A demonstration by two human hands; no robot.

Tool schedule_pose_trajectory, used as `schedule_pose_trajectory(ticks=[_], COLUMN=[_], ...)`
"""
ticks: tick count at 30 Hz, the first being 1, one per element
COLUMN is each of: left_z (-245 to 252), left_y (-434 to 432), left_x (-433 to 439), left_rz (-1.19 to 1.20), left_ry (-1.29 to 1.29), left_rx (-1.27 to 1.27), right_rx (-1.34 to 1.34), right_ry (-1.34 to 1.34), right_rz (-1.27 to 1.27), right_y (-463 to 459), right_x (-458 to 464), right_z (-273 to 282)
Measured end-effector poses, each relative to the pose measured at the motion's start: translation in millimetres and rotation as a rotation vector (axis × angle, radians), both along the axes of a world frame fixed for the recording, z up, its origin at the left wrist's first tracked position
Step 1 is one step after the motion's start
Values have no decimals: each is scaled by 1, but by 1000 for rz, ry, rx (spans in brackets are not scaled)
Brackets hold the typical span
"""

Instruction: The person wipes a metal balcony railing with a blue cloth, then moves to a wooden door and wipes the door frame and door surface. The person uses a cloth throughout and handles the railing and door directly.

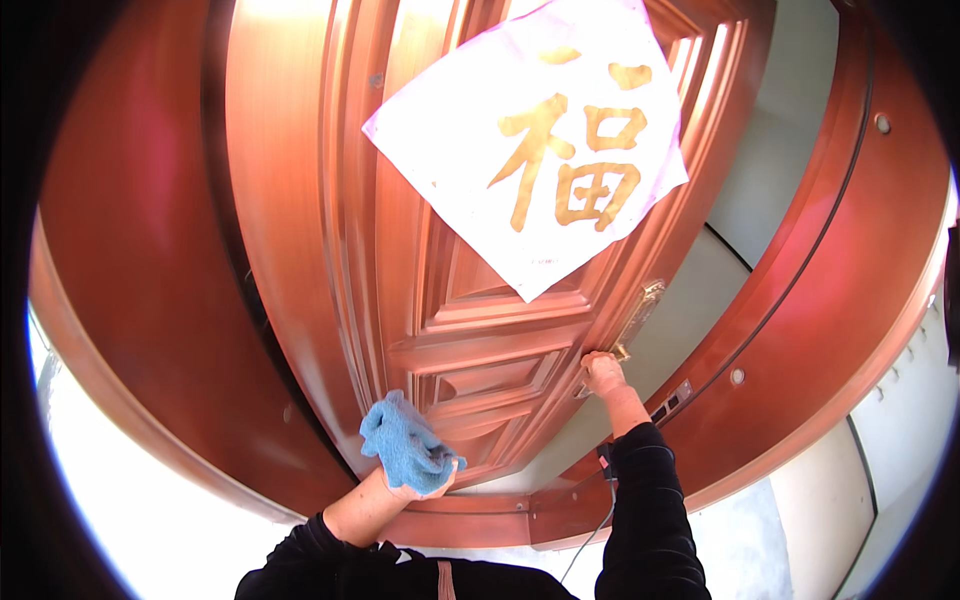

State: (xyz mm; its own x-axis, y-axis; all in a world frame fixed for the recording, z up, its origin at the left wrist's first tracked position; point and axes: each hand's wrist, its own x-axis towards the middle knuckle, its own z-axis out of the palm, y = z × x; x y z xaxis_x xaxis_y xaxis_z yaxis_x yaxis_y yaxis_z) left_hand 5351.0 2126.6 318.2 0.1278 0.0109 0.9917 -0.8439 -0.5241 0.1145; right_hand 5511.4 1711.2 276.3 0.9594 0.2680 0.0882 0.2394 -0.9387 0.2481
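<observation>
A reddish-brown panelled door [360, 225] stands partly open before me. On its upper part hangs a diamond-shaped paper [465, 135] with a large gold character. My left hand [435, 487], low at the centre left, holds a crumpled blue cloth [409, 446] close to the door's lower panels. My right hand [604, 371] is closed round the handle at the door's right edge, just below the ornate brass-coloured handle plate [641, 311]. The fingers of my right hand hide most of the handle's grip.
A reddish door frame [817, 300] curves along the right, with a dark cable [817, 232] on it and a lock strike plate [681, 394] low down. A small black box [606, 459] with a thin cord hangs beside my right forearm. The threshold [465, 527] runs below.
</observation>
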Motion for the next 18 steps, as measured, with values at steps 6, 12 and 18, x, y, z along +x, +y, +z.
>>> schedule_pose_trajectory(ticks=[6,12,18], left_z=[-49,-73,-66], left_y=[-3,-22,-33], left_x=[30,40,34], left_rz=[67,46,40], left_ry=[-15,86,52], left_rx=[172,163,265], right_rx=[15,-104,-165], right_ry=[436,426,510], right_rz=[-192,-319,-448], right_y=[-5,11,18], right_x=[-5,-23,-23], right_z=[27,25,1])
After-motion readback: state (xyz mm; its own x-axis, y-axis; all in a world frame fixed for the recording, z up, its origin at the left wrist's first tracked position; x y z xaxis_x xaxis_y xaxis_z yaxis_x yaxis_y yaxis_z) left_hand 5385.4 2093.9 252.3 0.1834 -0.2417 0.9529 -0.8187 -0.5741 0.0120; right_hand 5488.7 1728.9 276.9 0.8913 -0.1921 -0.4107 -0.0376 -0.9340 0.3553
